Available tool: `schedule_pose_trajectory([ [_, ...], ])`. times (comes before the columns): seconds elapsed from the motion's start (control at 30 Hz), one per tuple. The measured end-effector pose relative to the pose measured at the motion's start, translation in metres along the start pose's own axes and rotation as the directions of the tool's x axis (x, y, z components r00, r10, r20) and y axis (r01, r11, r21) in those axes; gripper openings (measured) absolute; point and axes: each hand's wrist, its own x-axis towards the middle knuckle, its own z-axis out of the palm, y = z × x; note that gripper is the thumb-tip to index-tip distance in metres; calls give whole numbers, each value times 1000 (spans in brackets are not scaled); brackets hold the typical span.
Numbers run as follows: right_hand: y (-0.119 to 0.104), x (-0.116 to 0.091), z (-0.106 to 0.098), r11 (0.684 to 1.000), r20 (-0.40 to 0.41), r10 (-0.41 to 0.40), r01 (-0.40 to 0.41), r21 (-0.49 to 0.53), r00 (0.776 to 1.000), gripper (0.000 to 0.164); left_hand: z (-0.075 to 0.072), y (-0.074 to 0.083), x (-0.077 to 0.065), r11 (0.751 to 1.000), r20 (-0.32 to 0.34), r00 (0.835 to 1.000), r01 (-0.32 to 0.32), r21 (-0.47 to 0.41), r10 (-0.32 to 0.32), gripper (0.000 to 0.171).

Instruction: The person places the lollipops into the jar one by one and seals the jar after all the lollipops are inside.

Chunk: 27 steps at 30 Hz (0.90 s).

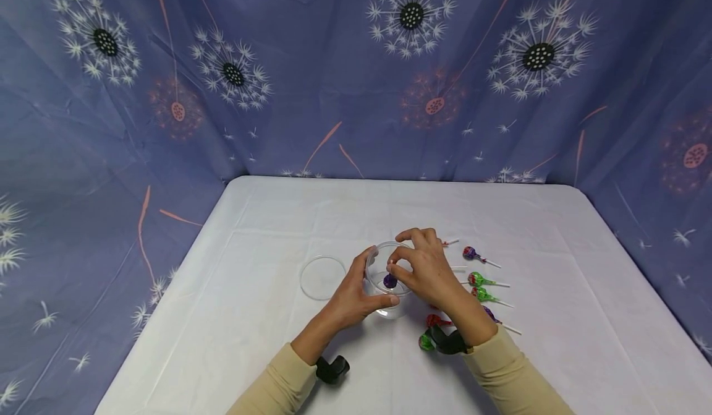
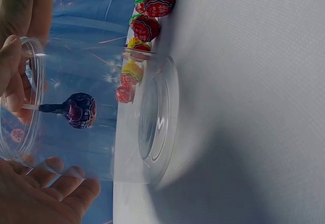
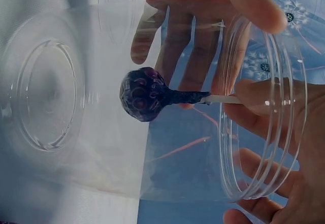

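Observation:
A clear plastic jar (image 1: pixel 387 312) stands upright on the white table, its mouth uncovered. My left hand (image 1: pixel 356 295) grips its side, the thumb toward me and the fingers around the far side. Through the jar's mouth reaches my right hand (image 1: pixel 425 269), pinching a purple-wrapped lollipop (image 3: pixel 143 94) by its white stick. The candy end points down and hangs inside the jar, above the jar's bottom (image 2: pixel 152 120) in the left wrist view. No other sweets show inside. Some right fingers lie outside the rim.
A clear round lid (image 1: pixel 323 256) lies left of the jar. To the right are several wrapped lollipops: a purple one (image 1: pixel 470 253), green ones (image 1: pixel 476 278), and a red one (image 1: pixel 437 320) partly under my right wrist. A dandelion-print curtain (image 1: pixel 334 81) surrounds the table.

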Motion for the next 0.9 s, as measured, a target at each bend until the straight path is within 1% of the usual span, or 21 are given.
schedule_pose_trajectory([
  [0.2,2,-3,-4,1000,25,23,-23,-4,999,4,3,1,1,1000,10,1000,-1,-6,1,98],
  [0.3,2,-5,-8,999,22,32,-32,-5,999,9,4,1,1,1000,11,1000,2,-11,-2,98],
  [0.4,2,-7,-16,999,-11,33,-33,3,999,16,5,1,2,1000,6,1000,7,-15,-7,98],
  [0.53,1,-12,-29,999,-66,42,-41,18,997,21,6,1,3,1000,-5,1000,14,-11,-15,99],
  [0.7,2,-21,-46,996,-95,89,-86,31,992,21,5,0,2,1000,-22,999,32,1,-32,99],
  [0.9,10,-41,-63,994,-134,110,-110,10,985,21,5,2,0,999,-30,999,39,12,-39,98],
])
